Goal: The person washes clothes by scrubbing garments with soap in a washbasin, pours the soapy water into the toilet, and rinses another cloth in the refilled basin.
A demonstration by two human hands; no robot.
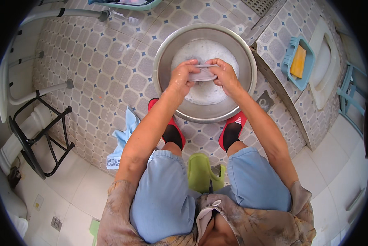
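A pale grey-lilac piece of cloth (203,73) is stretched between my two hands, above soapy water. My left hand (182,74) grips its left end, thumb on top. My right hand (225,75) pinches the right end between thumb and fingers. Beneath them stands a wide round metal basin (160,49), and white suds (208,95) cover the water in it. The cloth's underside and the fingertips behind it are hidden.
On the tiled ledge to the right, a blue plastic dish (302,84) holds a yellow soap bar (298,61). A light blue cloth (126,130) lies on the patterned floor at left. A black metal stool frame (48,139) stands farther left. I sit above a green plastic stool (198,174).
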